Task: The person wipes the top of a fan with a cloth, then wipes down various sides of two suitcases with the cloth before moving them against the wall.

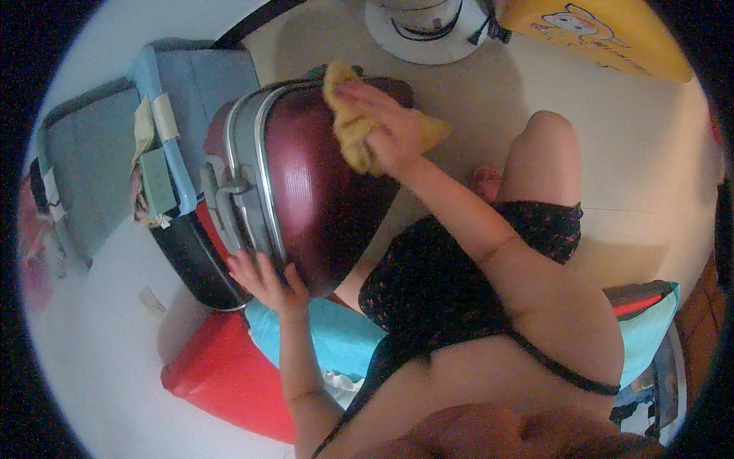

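Observation:
A dark red hard-shell suitcase (309, 189) with a silver-grey metal frame stands tilted before me, its grey handle (221, 201) towards the left. My right hand (390, 126), somewhat blurred, presses a yellow cloth (358, 140) against the top right part of the shell. Parts of the cloth stick out on both sides of the hand. My left hand (272, 284) rests with spread fingers on the near lower edge of the suitcase, by the frame, and holds no separate object.
Grey-blue cases (200, 86) stand at the left, beside a black case (200, 269). A red cushion-like thing (229, 378) and a turquoise cloth item (338, 338) lie near my left arm. A round white base (427, 46) and a yellow printed item (602, 34) are at the top.

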The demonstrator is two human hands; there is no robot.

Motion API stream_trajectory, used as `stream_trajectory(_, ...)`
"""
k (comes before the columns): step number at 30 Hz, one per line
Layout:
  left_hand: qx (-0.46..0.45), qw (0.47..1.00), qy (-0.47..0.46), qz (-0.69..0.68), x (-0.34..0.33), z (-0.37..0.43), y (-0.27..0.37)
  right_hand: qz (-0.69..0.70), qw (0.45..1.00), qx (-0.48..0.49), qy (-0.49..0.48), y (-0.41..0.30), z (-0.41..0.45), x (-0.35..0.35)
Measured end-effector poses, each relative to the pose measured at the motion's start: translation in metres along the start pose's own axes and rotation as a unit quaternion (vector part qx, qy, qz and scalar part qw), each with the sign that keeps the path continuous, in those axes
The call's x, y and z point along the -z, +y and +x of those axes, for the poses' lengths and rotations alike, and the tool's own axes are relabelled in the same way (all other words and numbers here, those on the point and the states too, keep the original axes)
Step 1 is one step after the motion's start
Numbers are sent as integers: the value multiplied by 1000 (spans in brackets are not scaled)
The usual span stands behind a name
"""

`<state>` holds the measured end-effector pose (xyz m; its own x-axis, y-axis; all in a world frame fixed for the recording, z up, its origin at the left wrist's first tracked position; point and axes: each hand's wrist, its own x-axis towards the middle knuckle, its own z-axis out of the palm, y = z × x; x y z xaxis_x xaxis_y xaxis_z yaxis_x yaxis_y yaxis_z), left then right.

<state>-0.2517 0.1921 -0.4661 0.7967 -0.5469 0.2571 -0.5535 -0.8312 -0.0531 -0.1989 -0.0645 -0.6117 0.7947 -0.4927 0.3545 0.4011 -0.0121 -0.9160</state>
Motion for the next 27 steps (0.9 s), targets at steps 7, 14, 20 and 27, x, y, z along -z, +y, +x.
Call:
stream_trajectory(7, -217, 951, -217, 43, 5, 63, 23, -63, 975, 152, -147, -56, -62, -15)
stream_trajectory(14, -132, 967, -215, 22, 0, 80, 31, -112, 983, 72, -128, -58, -40, -27)
stream_trajectory(20, -164, 961, -209, 79, -6, 89, 42, -52, 995, -84, 30, 12, -43, -14)
stream_trajectory(27, -119, 967, -208, 88, -4, 91, 43, 8, 965, -258, 49, -7, -54, -29)
